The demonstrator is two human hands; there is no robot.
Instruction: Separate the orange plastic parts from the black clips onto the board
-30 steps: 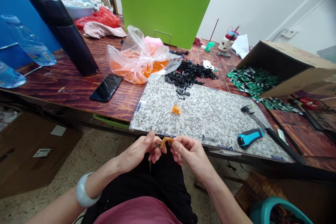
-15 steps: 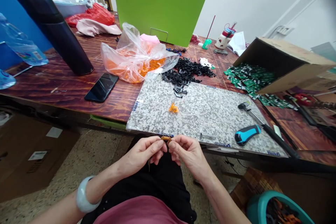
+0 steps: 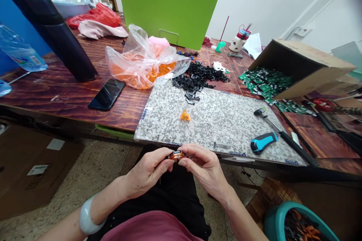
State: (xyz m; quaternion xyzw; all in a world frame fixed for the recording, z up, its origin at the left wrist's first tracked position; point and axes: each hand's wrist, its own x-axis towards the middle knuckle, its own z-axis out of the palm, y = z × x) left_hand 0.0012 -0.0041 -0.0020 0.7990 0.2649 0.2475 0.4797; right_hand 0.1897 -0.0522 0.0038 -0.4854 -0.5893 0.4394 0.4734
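Observation:
Between the fingertips of my left hand (image 3: 147, 171) and my right hand (image 3: 205, 169), I pinch a small orange plastic part (image 3: 175, 155), with a dark piece showing at its left end. Both hands hover just off the near edge of a speckled granite slab (image 3: 175, 135). A second orange piece (image 3: 185, 116) lies on the slab, out of reach of my fingers. A heap of black plastic parts (image 3: 196, 77) sits at the slab's far edge.
A blue-handled tool (image 3: 263, 142) and a long-handled metal tool (image 3: 283, 137) lie on the slab. Beyond are a tipped cardboard box (image 3: 302, 66) spilling green strips (image 3: 266, 84), an orange-filled plastic bag (image 3: 141, 62), a phone (image 3: 106, 95) and a black flask (image 3: 51, 32). Low at right stands a teal basin (image 3: 283, 226).
The orange part has turned from an upright arch to lying sideways in my fingertips. My hands have come closer together, and the view has drifted slightly.

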